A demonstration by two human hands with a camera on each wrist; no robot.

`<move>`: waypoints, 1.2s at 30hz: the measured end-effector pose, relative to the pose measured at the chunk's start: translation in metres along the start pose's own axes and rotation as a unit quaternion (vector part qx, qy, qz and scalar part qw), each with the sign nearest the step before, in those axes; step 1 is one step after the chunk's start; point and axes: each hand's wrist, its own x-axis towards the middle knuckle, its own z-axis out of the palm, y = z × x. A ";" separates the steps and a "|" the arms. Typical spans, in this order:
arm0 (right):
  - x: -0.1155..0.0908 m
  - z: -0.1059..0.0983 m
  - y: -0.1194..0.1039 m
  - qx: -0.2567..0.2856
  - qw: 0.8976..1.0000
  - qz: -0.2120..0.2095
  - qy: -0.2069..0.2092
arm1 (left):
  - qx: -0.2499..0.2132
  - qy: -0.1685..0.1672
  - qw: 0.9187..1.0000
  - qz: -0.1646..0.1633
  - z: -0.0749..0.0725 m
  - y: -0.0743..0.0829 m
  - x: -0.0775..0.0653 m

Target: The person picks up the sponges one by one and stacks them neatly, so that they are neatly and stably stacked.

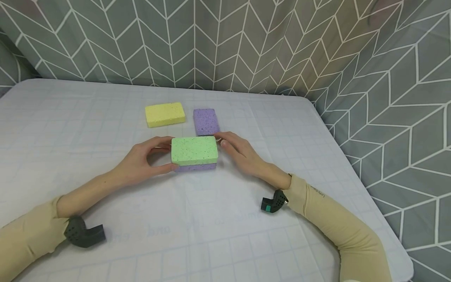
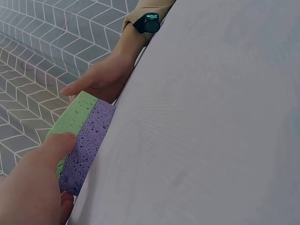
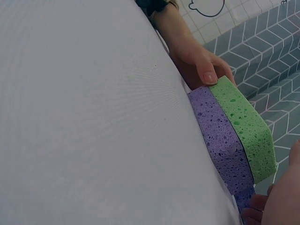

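Observation:
A speckled green sponge [image 1: 194,150] lies on top of a purple sponge [image 1: 195,167], forming a two-layer stack on the table. My left hand [image 1: 141,161] grips the left end of this stack, thumb at the front and fingers behind. In the left wrist view, the thumb [image 2: 61,143] presses near the seam between the green and purple layers. My right hand [image 1: 243,154] is beside the right end, fingers loosely extended. Its fingertips are close to the near corner of another purple sponge [image 1: 206,121], which lies just behind the stack.
A yellow sponge [image 1: 165,114] lies behind and left of the stack. The white-covered table [image 1: 246,243] ends at a patterned grey curtain [image 1: 211,43] at the back and right. Each sleeve carries a dark wrist camera [image 1: 84,233].

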 end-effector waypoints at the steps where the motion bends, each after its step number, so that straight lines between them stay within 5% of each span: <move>1: 0.000 0.000 0.000 -0.004 1.000 0.006 0.001 | 0.001 0.000 1.000 0.000 0.000 0.000 0.000; 21: 0.002 -0.001 0.001 -0.043 0.994 0.081 0.056 | 0.001 0.003 1.000 0.017 0.000 -0.002 0.000; 36: 0.003 -0.001 0.002 -0.058 0.986 0.136 0.072 | 0.003 0.003 1.000 0.001 0.000 -0.003 0.001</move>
